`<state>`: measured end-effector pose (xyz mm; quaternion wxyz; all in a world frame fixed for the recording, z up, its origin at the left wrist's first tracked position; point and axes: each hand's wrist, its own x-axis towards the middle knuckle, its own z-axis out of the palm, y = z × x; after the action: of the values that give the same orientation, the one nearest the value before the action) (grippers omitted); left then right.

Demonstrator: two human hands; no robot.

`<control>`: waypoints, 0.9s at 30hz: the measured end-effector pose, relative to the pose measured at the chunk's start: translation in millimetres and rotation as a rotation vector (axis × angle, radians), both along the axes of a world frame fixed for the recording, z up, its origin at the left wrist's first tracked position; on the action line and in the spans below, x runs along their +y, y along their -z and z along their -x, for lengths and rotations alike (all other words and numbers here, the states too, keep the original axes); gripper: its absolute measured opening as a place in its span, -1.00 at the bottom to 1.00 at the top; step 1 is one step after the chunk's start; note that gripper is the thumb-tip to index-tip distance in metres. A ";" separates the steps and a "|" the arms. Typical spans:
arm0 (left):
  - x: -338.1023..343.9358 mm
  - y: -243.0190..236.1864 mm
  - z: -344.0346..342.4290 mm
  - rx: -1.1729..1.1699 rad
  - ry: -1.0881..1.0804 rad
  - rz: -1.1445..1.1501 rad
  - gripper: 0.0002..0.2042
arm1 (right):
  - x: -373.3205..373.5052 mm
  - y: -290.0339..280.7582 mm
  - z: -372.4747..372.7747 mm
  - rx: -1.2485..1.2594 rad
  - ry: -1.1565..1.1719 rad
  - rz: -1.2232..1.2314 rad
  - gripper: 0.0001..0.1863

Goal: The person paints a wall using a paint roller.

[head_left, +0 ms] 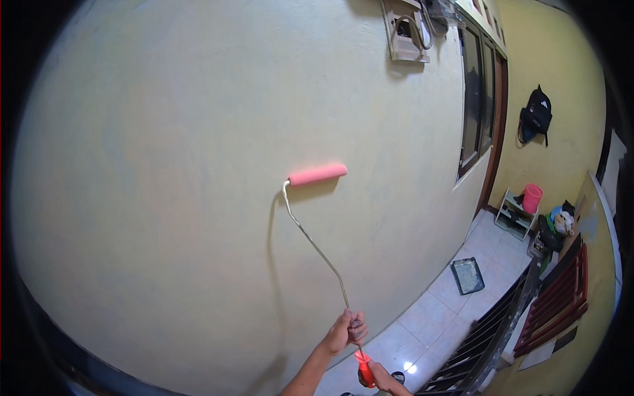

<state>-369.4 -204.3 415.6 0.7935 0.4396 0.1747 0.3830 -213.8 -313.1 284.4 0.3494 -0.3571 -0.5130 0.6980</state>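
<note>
A paint roller with a pink sleeve (318, 175) is up at the pale cream wall (165, 198), its shadow falling just below. From the sleeve's left end a long bent metal rod (317, 248) runs down toward me. My left hand (345, 331) is closed around the lower part of this rod. Below it, my right hand (378, 379) grips the bright orange handle (364, 367); some of its fingers are hidden behind the handle. Whether the sleeve presses on the wall or hovers just off it, I cannot tell.
A dark paint tray (468, 276) lies on the tiled floor (422, 330) to the right. Beyond are a small rack (515, 218), a pink bucket (532, 198) and bags (558, 224). A black railing (485, 336) borders the floor. An electrical box (404, 33) and window (477, 92) interrupt the wall.
</note>
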 end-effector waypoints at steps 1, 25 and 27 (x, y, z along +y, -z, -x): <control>-6.5 -3.2 0.0 -0.035 0.064 0.041 -0.45 | -11.8 -4.9 1.5 0.021 0.017 0.045 -0.24; 7.4 -87.8 -109.2 0.145 -0.404 -0.359 -0.74 | 5.2 -56.3 -101.5 0.464 -0.079 0.135 -0.64; 6.9 -82.3 -109.8 0.175 -0.458 -0.393 -0.74 | 6.7 -49.7 -107.1 0.373 0.014 0.029 -0.72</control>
<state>-259.6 -197.4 497.9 0.5684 0.5651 0.2592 0.5389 -106.7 -306.4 334.0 0.4381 -0.2302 -0.4268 0.7570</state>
